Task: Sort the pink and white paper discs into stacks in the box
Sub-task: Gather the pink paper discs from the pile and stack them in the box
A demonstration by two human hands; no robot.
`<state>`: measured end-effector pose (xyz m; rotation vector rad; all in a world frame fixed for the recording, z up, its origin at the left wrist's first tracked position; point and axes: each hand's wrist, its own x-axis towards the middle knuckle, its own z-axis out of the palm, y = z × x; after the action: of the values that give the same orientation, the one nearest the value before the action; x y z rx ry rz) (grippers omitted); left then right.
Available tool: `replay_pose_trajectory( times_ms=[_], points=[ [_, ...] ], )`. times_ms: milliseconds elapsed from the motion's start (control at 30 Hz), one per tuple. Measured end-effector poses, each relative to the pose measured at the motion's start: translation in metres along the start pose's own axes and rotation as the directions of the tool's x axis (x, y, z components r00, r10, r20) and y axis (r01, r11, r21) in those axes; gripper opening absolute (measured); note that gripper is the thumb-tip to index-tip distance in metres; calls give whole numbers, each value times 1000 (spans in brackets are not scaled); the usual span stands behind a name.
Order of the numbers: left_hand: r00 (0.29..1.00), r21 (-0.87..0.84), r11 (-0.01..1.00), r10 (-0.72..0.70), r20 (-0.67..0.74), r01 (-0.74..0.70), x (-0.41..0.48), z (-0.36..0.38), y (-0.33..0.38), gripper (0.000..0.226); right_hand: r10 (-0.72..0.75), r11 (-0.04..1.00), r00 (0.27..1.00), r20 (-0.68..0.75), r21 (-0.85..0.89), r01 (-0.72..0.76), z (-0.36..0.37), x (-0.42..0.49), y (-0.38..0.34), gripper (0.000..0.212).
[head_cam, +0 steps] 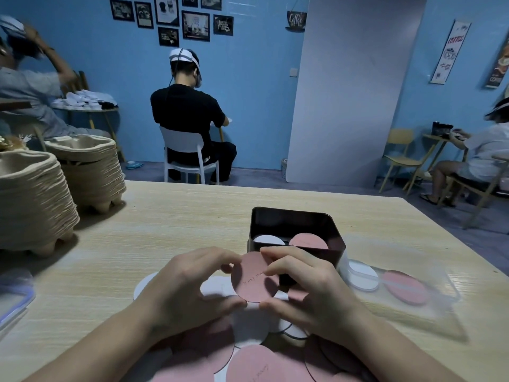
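Note:
A pink paper disc (254,281) with handwriting is held upright just in front of the dark box (296,219). My left hand (190,285) pinches its left edge and my right hand (305,285) pinches its right edge. Inside the box a white disc stack (268,239) lies on the left and a pink disc stack (308,241) on the right. Loose pink discs (259,365) and white discs (250,326) lie mixed on the table under my hands.
A clear plastic bag (407,296) holding white and pink discs lies right of the box. Two tall stacks of pulp trays (35,199) stand at the left. A clear container (13,296) sits at the left edge. People sit on chairs beyond the table.

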<state>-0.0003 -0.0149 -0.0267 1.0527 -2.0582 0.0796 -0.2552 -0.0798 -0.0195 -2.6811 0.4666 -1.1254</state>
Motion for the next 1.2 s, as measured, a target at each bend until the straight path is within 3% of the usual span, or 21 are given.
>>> replay_pose_trajectory(
  times_ms=[400, 667, 867, 933, 1067, 1200],
  points=[
    [997, 24, 1000, 10, 74, -11, 1, 5, 3, 36, 68, 998, 985, 159, -23, -65, 4, -1, 5, 41],
    [989, 35, 999, -39, 142, 34, -2, -3, -2, 53, 91, 993, 979, 184, 60, -103, -1, 2, 0, 44],
    [995, 142, 987, -86, 41, 79, -4, -25, -7, 24, 102, 989, 963, 249, 77, -124, -2, 2, 0, 44],
    [992, 151, 981, -127, 10, 124, -6, -31, -10, 17, 99, 991, 956, 276, 59, -120, -1, 4, 1, 44],
    [964, 154, 961, -245, 103, 228, -30, -46, -18, 10, 70, 995, 951, 301, 42, -87, 1, 19, -5, 42],
    [920, 176, 926, -361, 153, 334, -50, -59, -25, 16, 15, 1000, 951, 310, 14, -21, 9, 46, -15, 43]
  ],
)
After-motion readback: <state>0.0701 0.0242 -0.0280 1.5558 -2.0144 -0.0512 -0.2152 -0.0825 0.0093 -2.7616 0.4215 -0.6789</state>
